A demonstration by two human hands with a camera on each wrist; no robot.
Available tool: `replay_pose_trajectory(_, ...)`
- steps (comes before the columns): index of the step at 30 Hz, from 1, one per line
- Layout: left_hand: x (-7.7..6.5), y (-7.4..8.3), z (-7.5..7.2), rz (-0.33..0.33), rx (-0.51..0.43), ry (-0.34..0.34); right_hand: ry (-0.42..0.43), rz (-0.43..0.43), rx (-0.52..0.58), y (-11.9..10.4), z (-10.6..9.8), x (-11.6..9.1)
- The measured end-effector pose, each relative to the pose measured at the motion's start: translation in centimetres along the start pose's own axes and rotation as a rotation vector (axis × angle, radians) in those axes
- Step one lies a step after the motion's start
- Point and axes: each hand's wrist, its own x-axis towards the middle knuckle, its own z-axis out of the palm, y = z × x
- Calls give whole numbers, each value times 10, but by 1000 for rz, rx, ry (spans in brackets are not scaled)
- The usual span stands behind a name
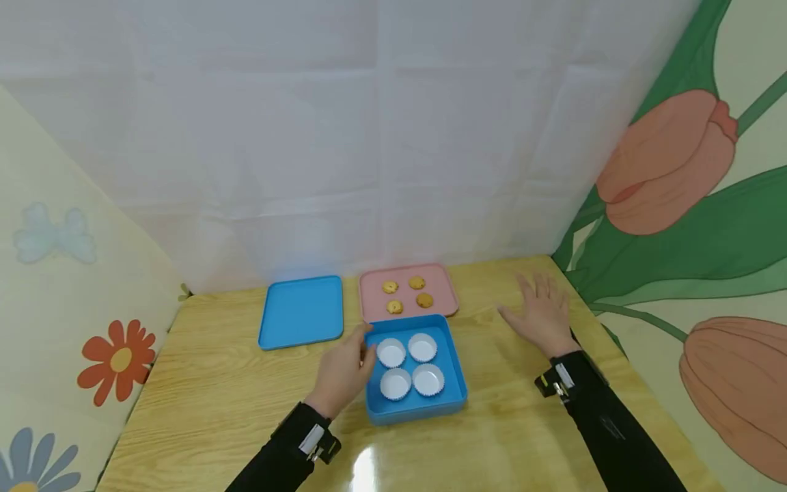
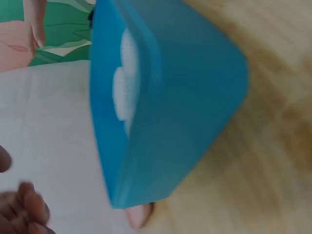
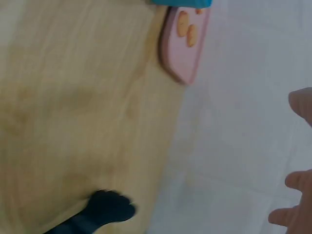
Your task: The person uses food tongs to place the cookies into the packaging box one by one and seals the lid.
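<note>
Cups (image 1: 428,380) in box (image 1: 419,413); cookies (image 1: 395,307) on tray (image 1: 444,290) behind; second tray (image 1: 301,313) left.

Table (image 1: 501,410) right of blue box (image 1: 418,412): we can pass.
Pink tray (image 1: 441,295), near side: blue box blocks us.

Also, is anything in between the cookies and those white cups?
Yes: the far wall of the blue box stands between the cookies on the pink tray and the white cups inside the box.

Left wrist view: blue box (image 2: 195,97) blurred, cropped.
</note>
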Motion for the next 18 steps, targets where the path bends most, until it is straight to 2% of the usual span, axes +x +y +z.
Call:
replay_pose_trajectory(4,-12,-12,18,-188,10,-103,-21,86,11,24,5,-14)
replay_pose_trajectory(9,-25,-20,37,-350,-18,-190,-51,202,5,53,12,-28)
replay_pose_trajectory(13,-30,-19,51,-426,-44,-215,-92,268,30,70,19,-35)
replay_pose_trajectory(18,-29,-19,64,-468,-88,-198,-213,339,61,83,28,-40)
